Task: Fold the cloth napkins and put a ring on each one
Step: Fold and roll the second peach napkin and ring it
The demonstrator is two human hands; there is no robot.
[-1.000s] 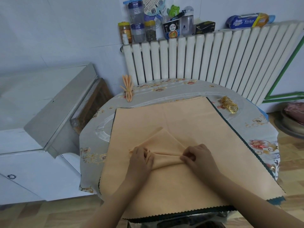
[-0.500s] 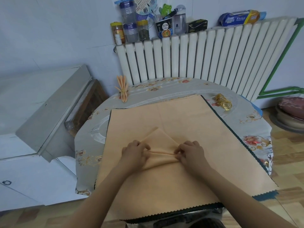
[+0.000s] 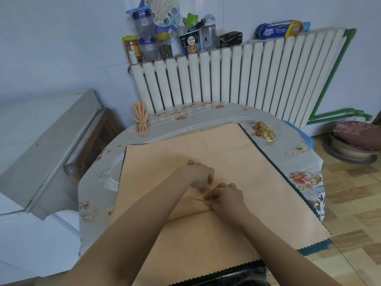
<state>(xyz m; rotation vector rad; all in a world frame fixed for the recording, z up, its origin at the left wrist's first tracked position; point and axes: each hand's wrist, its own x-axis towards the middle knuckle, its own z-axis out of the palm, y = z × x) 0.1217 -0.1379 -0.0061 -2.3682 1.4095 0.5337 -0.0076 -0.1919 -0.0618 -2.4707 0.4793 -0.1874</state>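
A peach cloth napkin (image 3: 191,205) lies partly folded on top of a stack of flat peach napkins (image 3: 206,145) that covers most of the round table (image 3: 299,162). My left hand (image 3: 199,175) and my right hand (image 3: 225,196) sit close together at the middle of the folded napkin. Both pinch its pleats with curled fingers. A tip of the fold pokes out just left of my left hand. A pile of gold rings (image 3: 265,131) lies on the table at the back right, beyond the stack. A finished peach napkin with a ring (image 3: 141,118) lies at the table's back left.
A white radiator (image 3: 237,79) stands right behind the table, with jars, bottles and boxes on top. A grey cabinet (image 3: 41,141) is to the left. A cushioned stool (image 3: 356,139) stands on the wood floor at the right.
My hands have come together toward the napkin's middle, gathering the fold narrower. The left hand moved right and a little farther away. The camera has shifted slightly.
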